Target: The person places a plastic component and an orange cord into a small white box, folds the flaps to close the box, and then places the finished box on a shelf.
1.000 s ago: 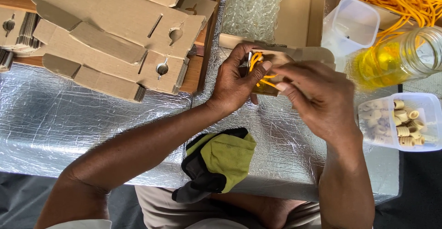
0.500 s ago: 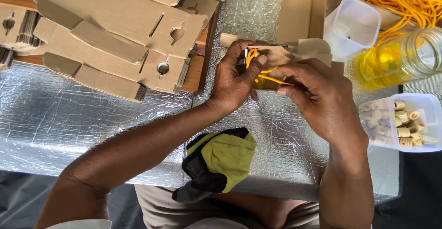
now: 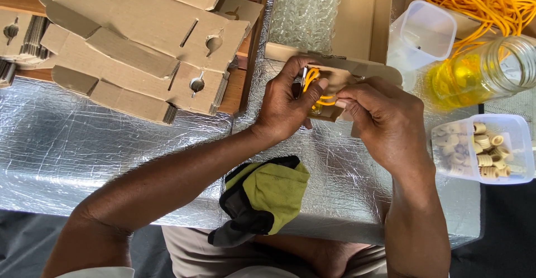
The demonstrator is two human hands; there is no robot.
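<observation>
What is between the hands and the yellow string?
Nothing. Both the left hand and the right hand already pinch the yellow string, looped against a small cardboard piece held between them.

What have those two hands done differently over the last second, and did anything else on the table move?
Little changed. The left hand and right hand stayed closed on the small cardboard piece, and the fingers reworked the yellow cord so its loop sits a bit differently. The flat cardboard blanks, glass jar, tray of small beige spools and green cloth stayed put.
</observation>
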